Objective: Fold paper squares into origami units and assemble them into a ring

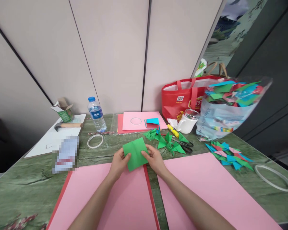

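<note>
The left hand point(118, 163) and the right hand point(156, 159) are holding a green paper square point(135, 155) between them, each pinching one side of it with the thumb lying on top. The square is tilting slightly, and it is sitting to the right of the water bottle point(96, 116) and nearer the person. A white ring point(95, 147) is lying on the bench point(26, 188) just in front of the bottle. To the bottle's left, a hammer point(70, 125) and a small green box point(66, 115) are resting on white paper point(46, 139). Closer to the person than the bottle, two large pink sheets point(129, 198) are spreading under the forearms. To the right of the bottle, folded green pieces point(168, 138) are lying loosely beside black-handled scissors point(187, 147), and a yellow tube point(173, 131) is leaning near a white mug point(187, 123). Well to the right of the bottle, a red bag point(170, 102) is standing behind the mug, a clear bag point(211, 118) is bulging with coloured folded paper, and a mixed pile of folded pieces point(231, 157) is lying in front of that bag.
</note>
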The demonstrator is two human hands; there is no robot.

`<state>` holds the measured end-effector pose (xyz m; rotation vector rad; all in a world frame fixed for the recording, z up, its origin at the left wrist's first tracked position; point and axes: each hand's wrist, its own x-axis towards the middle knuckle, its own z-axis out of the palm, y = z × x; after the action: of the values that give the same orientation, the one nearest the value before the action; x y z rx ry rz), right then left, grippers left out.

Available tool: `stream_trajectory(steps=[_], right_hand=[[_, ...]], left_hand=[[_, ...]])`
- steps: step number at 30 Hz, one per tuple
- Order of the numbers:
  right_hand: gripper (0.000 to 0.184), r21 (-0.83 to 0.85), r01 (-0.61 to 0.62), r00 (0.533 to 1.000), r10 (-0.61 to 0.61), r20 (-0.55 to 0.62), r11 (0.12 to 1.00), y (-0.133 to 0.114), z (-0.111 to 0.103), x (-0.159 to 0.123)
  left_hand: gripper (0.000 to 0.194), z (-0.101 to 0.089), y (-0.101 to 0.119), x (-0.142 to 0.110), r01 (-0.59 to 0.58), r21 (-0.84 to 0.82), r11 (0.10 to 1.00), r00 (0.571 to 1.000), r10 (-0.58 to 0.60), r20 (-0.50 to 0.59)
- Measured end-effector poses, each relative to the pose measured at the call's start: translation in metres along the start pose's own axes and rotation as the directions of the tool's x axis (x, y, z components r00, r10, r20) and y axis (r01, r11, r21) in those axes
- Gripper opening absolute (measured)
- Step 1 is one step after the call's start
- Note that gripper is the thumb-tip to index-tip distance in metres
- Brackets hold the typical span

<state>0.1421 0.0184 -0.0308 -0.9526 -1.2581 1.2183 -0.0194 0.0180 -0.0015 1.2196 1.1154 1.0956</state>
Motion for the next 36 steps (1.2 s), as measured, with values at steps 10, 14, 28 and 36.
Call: stream_trajectory(steps=[10,14,28,36], right_hand=[[0.055,0.206,-0.041,0.998,0.029,0.063,0.978,-0.006,-0.015,0.008],[0.03,0.067,-0.04,0.974,0.024,0.226,0.997,-0.011,-0.024,0.007],[0.021,-0.091,0.021,0.999,-0.016,0.05,0.996,-0.01,-0.006,0.002],[0.038,-0.067,0.045,0.98,-0.057,-0.19,0.997,-0.009,0.003,-0.001]], left_hand=[[0.031,-0.011,0.005,0.004,0.152,-0.252,0.956,0.988,-0.152,0.019],[0.033,-0.014,0.007,0.005,0.158,-0.236,0.959,0.987,-0.162,0.003],[0.038,-0.003,0.016,-0.004,0.256,-0.242,0.936,0.942,-0.186,0.279],[0.061,0.002,0.015,-0.01,0.048,-0.161,0.986,0.956,0.002,0.294]])
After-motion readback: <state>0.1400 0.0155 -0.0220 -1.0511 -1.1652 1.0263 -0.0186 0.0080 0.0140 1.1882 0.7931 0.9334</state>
